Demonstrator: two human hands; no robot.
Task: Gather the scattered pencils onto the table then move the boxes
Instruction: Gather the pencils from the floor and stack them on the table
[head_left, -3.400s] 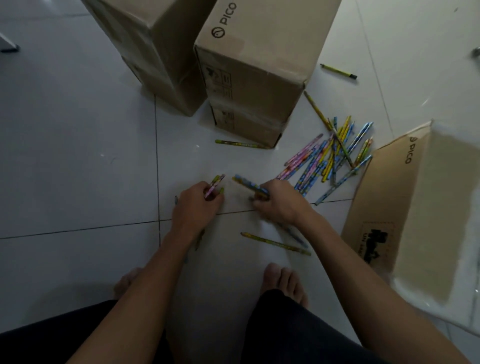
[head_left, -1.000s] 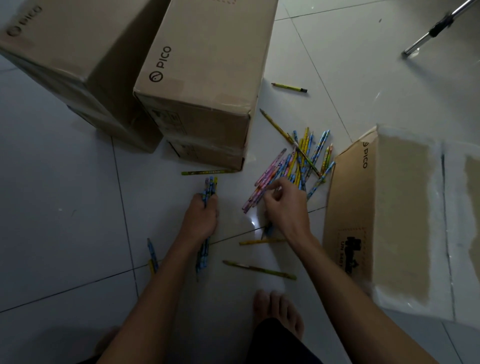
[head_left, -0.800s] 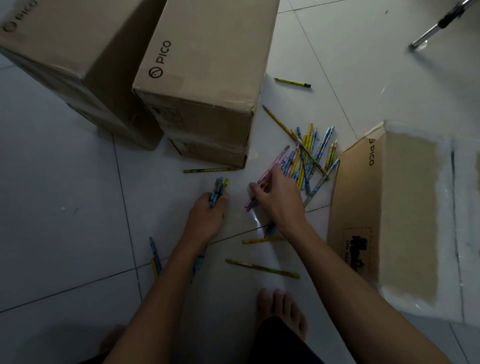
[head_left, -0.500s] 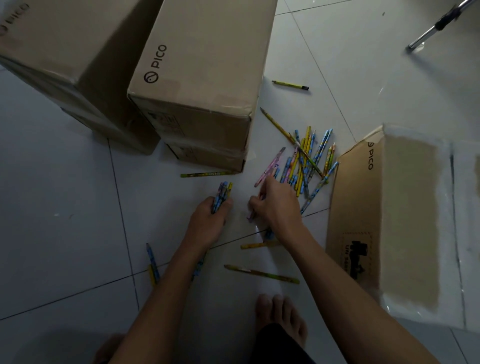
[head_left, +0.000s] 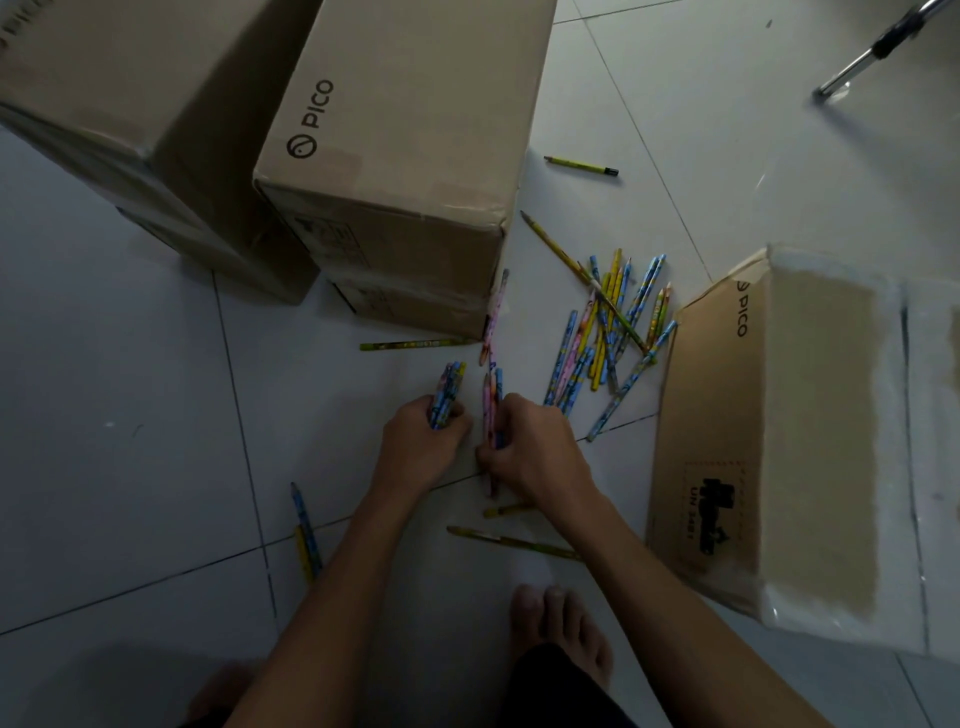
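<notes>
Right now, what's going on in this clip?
A person crouched on the tiled floor is collecting pencils. The left hand grips a bundle of pencils; the right hand pinches a few pink and blue pencils. A loose pile still lies between the middle box and the right box.

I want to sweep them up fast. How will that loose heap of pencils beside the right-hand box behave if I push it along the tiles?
The pencil heap lies criss-crossed on glossy floor tiles, so it would probably slide easily. The thin, stiff sticks likely roll and fan out rather than stay bunched.
</notes>
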